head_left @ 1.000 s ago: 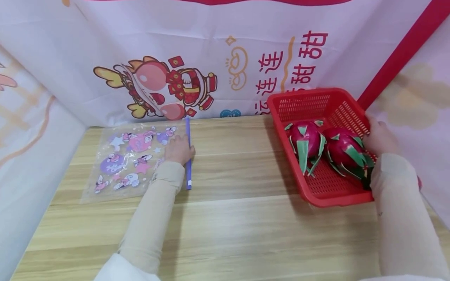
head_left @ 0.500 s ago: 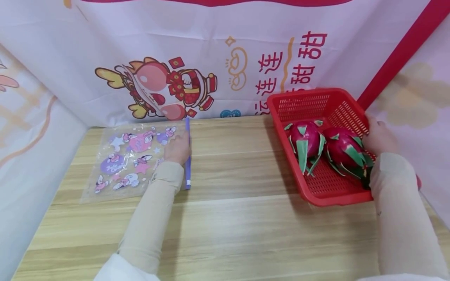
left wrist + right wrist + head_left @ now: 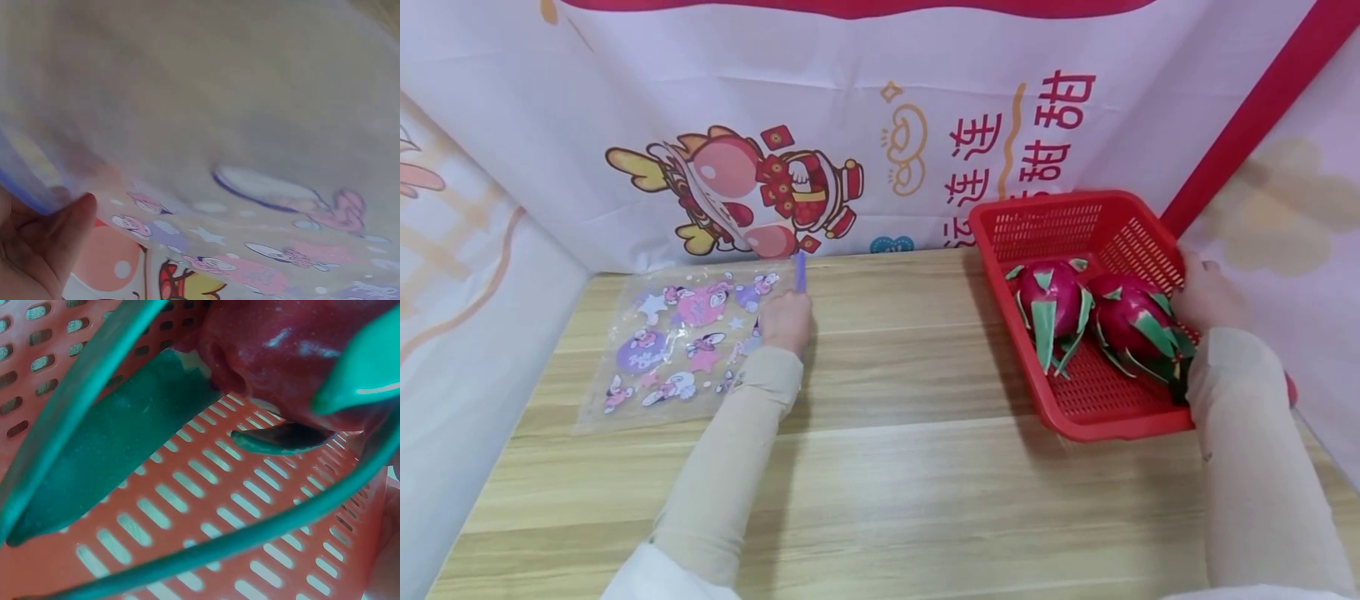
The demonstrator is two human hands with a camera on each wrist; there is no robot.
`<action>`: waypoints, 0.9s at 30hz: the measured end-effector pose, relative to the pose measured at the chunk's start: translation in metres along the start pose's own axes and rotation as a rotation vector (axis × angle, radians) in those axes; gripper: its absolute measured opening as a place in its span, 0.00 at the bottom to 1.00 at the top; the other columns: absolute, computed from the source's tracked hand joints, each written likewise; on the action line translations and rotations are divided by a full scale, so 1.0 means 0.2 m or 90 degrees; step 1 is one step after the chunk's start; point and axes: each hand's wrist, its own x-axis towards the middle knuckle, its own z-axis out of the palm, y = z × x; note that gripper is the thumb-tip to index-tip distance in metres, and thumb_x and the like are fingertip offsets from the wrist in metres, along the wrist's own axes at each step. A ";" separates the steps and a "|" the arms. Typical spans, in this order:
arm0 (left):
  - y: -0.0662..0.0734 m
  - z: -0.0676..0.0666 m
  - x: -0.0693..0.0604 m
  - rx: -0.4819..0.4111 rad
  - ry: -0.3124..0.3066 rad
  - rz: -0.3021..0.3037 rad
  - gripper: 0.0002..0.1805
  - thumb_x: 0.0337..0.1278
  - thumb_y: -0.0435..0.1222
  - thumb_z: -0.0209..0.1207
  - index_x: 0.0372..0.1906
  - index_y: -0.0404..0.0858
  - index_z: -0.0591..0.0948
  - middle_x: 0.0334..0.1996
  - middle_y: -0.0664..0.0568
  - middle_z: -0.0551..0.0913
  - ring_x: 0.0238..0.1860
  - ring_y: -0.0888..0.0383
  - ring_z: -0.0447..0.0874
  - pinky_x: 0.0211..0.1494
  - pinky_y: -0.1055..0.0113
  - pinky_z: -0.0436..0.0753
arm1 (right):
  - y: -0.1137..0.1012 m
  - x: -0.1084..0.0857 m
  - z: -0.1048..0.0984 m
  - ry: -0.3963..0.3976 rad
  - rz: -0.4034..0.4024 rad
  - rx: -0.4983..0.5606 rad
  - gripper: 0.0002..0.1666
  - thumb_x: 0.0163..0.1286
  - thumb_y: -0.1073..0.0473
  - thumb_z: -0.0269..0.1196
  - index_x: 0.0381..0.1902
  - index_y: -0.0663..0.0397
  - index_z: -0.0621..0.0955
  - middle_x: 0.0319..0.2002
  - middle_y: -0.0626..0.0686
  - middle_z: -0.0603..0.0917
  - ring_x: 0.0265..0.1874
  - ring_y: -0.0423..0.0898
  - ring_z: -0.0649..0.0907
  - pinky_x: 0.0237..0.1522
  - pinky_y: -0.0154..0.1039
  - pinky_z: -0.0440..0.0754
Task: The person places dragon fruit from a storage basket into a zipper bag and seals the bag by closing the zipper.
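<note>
My left hand (image 3: 786, 322) pinches the purple slider edge of a clear zip bag (image 3: 662, 342) printed with pink and purple cartoon figures. Held between thumb and fingers, that edge is raised in the left wrist view, where the bag's film (image 3: 187, 112) fills most of the picture. At the right, my right hand (image 3: 1210, 296) grips the side rim of a red plastic basket (image 3: 1060, 417); some of its fingers are hidden. Two dragon fruits lie in the basket, one on the left (image 3: 1051, 296) and one (image 3: 1127, 317) beside my right hand. Green leaves (image 3: 119, 444) cross the right wrist view closely.
A wood-grain table (image 3: 895, 500) bears the bag and basket. Behind it hangs a white printed cloth (image 3: 850, 83) with red writing and a cartoon dragon. More printed cloth (image 3: 467, 275) bounds the left side, and another panel (image 3: 1285, 225) the right.
My left hand has gone from lying over the bag's purple edge to pinching it, moving slightly right. The lower part of that edge is now hidden. My right hand and the basket stay put.
</note>
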 end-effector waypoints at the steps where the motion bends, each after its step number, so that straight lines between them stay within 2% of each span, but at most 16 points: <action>1: 0.01 0.00 0.00 0.005 0.001 -0.003 0.13 0.60 0.28 0.50 0.41 0.28 0.83 0.38 0.36 0.86 0.37 0.41 0.86 0.38 0.49 0.85 | 0.00 0.00 0.00 -0.001 0.001 0.000 0.52 0.68 0.59 0.54 0.76 0.50 0.34 0.58 0.78 0.59 0.49 0.72 0.64 0.52 0.76 0.64; 3: 0.02 0.00 0.00 0.024 0.007 -0.006 0.13 0.61 0.29 0.49 0.43 0.29 0.83 0.39 0.37 0.86 0.39 0.43 0.86 0.41 0.51 0.84 | 0.00 0.00 0.00 -0.003 0.000 0.000 0.52 0.68 0.59 0.54 0.76 0.50 0.34 0.59 0.78 0.58 0.49 0.72 0.64 0.52 0.76 0.64; 4: 0.03 0.00 0.00 0.034 0.012 -0.008 0.14 0.60 0.29 0.50 0.46 0.28 0.81 0.42 0.37 0.85 0.42 0.43 0.85 0.44 0.52 0.83 | 0.00 0.01 0.00 -0.003 -0.002 -0.002 0.52 0.68 0.59 0.54 0.76 0.50 0.34 0.59 0.78 0.58 0.49 0.72 0.64 0.52 0.76 0.64; 5: 0.04 0.00 0.00 0.047 0.019 -0.010 0.17 0.60 0.29 0.50 0.52 0.28 0.79 0.50 0.38 0.83 0.49 0.44 0.83 0.47 0.52 0.83 | 0.00 0.01 0.00 -0.002 -0.003 -0.004 0.51 0.68 0.59 0.53 0.76 0.50 0.34 0.59 0.78 0.58 0.49 0.72 0.64 0.52 0.76 0.64; 8: 0.05 0.00 -0.01 0.080 0.043 -0.013 0.26 0.58 0.30 0.51 0.62 0.24 0.69 0.60 0.36 0.74 0.58 0.43 0.76 0.56 0.53 0.79 | 0.01 0.01 0.00 -0.003 -0.005 -0.006 0.51 0.68 0.58 0.53 0.76 0.50 0.33 0.59 0.78 0.58 0.50 0.72 0.64 0.51 0.76 0.64; 11: 0.07 0.00 -0.01 0.081 0.053 -0.023 0.32 0.59 0.29 0.49 0.68 0.22 0.59 0.65 0.33 0.66 0.63 0.41 0.70 0.62 0.51 0.75 | 0.01 0.01 0.00 -0.003 -0.004 -0.009 0.51 0.68 0.58 0.53 0.76 0.50 0.33 0.59 0.78 0.58 0.50 0.73 0.64 0.51 0.76 0.64; 15: 0.09 0.01 -0.03 0.038 0.044 -0.051 0.29 0.63 0.27 0.43 0.69 0.21 0.56 0.65 0.27 0.64 0.63 0.35 0.69 0.58 0.49 0.79 | 0.01 0.01 0.00 -0.006 -0.002 -0.009 0.52 0.68 0.58 0.54 0.76 0.51 0.34 0.58 0.78 0.58 0.50 0.72 0.64 0.52 0.76 0.64; 20: 0.11 0.00 -0.04 0.033 0.060 -0.077 0.27 0.67 0.27 0.40 0.69 0.21 0.57 0.64 0.22 0.62 0.63 0.30 0.68 0.52 0.48 0.83 | 0.00 0.00 -0.01 -0.008 -0.002 -0.006 0.54 0.66 0.57 0.57 0.76 0.52 0.34 0.57 0.78 0.59 0.49 0.72 0.64 0.50 0.76 0.65; 22: 0.12 0.00 -0.05 0.037 0.067 -0.075 0.26 0.67 0.27 0.40 0.68 0.20 0.59 0.66 0.21 0.59 0.63 0.30 0.68 0.53 0.49 0.83 | 0.00 0.00 -0.01 -0.006 -0.005 -0.009 0.54 0.66 0.58 0.57 0.76 0.53 0.34 0.57 0.78 0.59 0.48 0.72 0.65 0.50 0.75 0.66; 24: 0.12 0.00 -0.05 0.016 0.077 -0.078 0.25 0.67 0.26 0.40 0.67 0.20 0.60 0.67 0.21 0.58 0.63 0.31 0.68 0.49 0.49 0.84 | -0.01 0.00 -0.01 -0.003 -0.008 -0.013 0.52 0.67 0.58 0.55 0.75 0.54 0.35 0.57 0.78 0.59 0.48 0.72 0.65 0.49 0.75 0.66; 27: 0.14 -0.02 -0.06 0.013 0.090 -0.065 0.26 0.66 0.26 0.41 0.66 0.18 0.59 0.66 0.21 0.59 0.62 0.33 0.70 0.48 0.51 0.85 | 0.00 0.00 -0.01 -0.007 -0.002 -0.006 0.51 0.68 0.57 0.53 0.76 0.52 0.34 0.58 0.78 0.58 0.49 0.72 0.64 0.50 0.75 0.65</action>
